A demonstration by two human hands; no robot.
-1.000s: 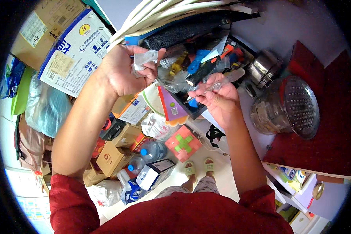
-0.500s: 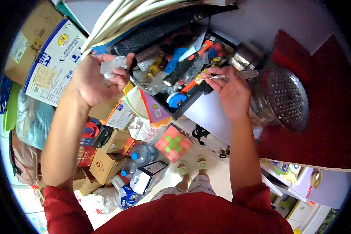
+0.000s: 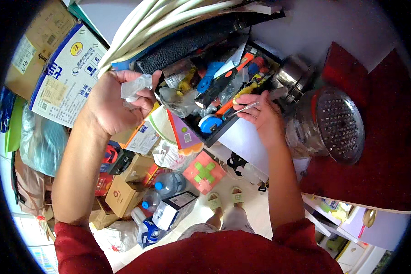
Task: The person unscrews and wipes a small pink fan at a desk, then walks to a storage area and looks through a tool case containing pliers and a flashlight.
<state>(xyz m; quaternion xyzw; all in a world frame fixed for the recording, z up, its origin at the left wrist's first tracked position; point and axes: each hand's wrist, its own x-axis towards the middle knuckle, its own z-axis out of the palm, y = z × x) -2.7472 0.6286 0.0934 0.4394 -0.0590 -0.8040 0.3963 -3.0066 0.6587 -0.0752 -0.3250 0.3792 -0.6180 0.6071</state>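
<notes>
My left hand point(image 3: 121, 107) is closed on a whitish translucent plastic piece point(image 3: 134, 85), left of a black toolbox point(image 3: 204, 136). My right hand point(image 3: 258, 116) grips a thin screwdriver point(image 3: 252, 106) with a clear handle, over the toolbox's right part. The box holds an assortment: a black flashlight point(image 3: 212, 93), a blue tape measure point(image 3: 209, 123), a blue plastic tool point(image 3: 208, 75), orange and yellow tools and plastic bags. A steel pot point(image 3: 287, 73) sits right of the box, and a large clear jar with a perforated steel top point(image 3: 333, 125) lies beside my right forearm.
White cables point(image 3: 146, 27) arch above the toolbox. Cardboard boxes point(image 3: 64, 86) stack at the left; bottles point(image 3: 169, 182), bags and smaller boxes crowd the floor around my sandalled feet. A dark red board point(image 3: 383, 173) lies on the right, with shelves below it.
My view has shifted a little. Both hands are slightly farther apart than a second ago, my right one now off to the right over the tools. Each still holds the same item.
</notes>
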